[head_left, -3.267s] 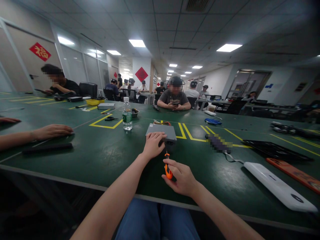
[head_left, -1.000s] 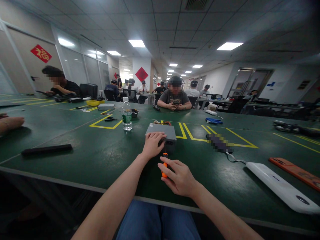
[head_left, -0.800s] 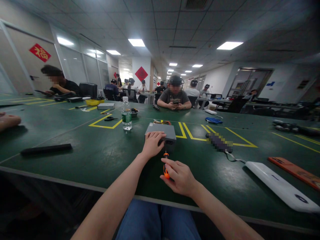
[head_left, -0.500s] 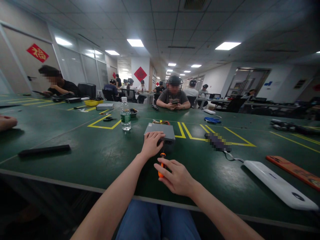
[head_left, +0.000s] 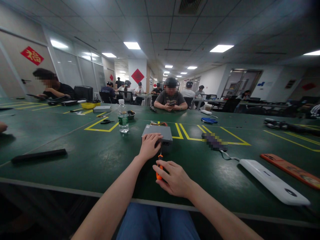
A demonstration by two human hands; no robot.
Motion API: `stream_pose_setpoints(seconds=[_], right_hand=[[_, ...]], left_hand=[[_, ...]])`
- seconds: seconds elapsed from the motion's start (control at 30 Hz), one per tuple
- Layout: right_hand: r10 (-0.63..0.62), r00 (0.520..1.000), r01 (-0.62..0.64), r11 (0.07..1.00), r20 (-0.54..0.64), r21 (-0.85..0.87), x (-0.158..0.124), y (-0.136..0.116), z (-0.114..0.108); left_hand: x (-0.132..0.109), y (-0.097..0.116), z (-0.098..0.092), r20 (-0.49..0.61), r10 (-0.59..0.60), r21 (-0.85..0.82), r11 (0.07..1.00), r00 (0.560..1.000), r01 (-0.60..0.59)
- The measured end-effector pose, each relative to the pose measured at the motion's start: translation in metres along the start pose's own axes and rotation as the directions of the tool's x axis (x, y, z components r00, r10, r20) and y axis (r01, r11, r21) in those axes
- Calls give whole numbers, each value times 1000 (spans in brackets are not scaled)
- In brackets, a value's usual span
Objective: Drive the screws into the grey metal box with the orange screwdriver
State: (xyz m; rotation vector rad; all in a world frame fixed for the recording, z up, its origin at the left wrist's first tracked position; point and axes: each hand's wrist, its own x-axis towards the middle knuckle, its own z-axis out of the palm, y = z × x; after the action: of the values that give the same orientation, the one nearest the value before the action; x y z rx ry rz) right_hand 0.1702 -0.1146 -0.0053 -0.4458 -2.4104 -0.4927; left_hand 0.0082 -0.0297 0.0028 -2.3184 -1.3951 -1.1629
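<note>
A grey metal computer power supply (head_left: 163,131) lies on the green table in front of me, with coloured wires (head_left: 160,123) at its far side. My left hand (head_left: 149,146) is laid over its near left part, fingers on the top and thumb bent down by the front face, holding it. Between the thumb and fingers of my right hand (head_left: 176,178) is an orange-and-black screwdriver (head_left: 158,175). Its thin shaft points away from me to the front face of the power supply, near my left thumb. The exact spot where the tip meets it is too small to make out.
A water bottle (head_left: 123,118) stands left of the power supply, beside a small bowl (head_left: 131,115). A black bar (head_left: 39,155) lies at left. On the right are a white power bank (head_left: 272,181) with a cable and an orange phone case (head_left: 291,170). A person (head_left: 171,96) sits opposite.
The view has shifted slightly, moving the table's things a little left in the picture. My left hand stays on the power supply; my right fingers have shifted slightly on the screwdriver handle.
</note>
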Motion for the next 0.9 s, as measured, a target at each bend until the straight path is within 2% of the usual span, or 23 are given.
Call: stream_pose_setpoints(seconds=[0.13,0.3,0.43,0.57,0.77,0.9], right_hand=[[-5,998,0,997,-70,-74,0,-1,-2],[0,991,-4,1000,-132,-25,-4,1,6],[52,996,-46,996,-77,75,-4,2,6],[25,999,-25,999,21,34,-1,0,1],[29,994,-28,999,-101,17,-3,1,7],[65,995,-59,995,-76,81,-3,1,5]], left_hand=[[0,0,1,-2,-5,-1,1000,1000,5],[0,1,0,6,-13,-1,1000,1000,13],[0,0,0,3,-3,-10,1000,1000,3],[0,-1,0,4,2,-7,1000,1000,-2],[0,0,1,0,2,-2,1000,1000,-2],[0,0,0,7,1,2,1000,1000,-1]])
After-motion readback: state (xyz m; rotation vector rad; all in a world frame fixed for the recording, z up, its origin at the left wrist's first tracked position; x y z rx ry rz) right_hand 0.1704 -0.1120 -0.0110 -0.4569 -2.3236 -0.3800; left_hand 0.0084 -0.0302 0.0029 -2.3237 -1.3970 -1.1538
